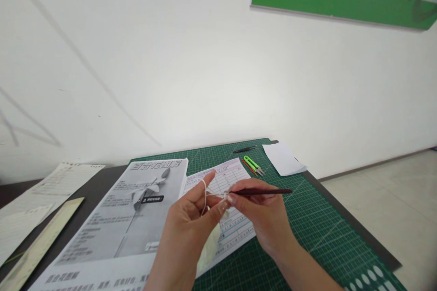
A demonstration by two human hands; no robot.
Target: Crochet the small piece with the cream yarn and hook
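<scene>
My right hand point(261, 204) pinches a dark crochet hook point(269, 191), whose handle points right. White yarn point(205, 193) loops round the raised index finger of my left hand point(194, 218). Thumb and fingers of my left hand pinch a small piece of yarn work where the hook's tip meets it; the stitches are too small to make out. Both hands nearly touch above a printed form point(235, 227). Pale cream material point(209, 250) hangs below my left hand, partly hidden by it.
A green cutting mat point(317, 223) lies under a flower instruction sheet point(112, 218). Green snips point(252, 163), black tweezers point(244, 149) and a white paper point(282, 158) lie at the back. At the left are a ruler point(44, 245) and more papers point(61, 184). A white wall stands behind.
</scene>
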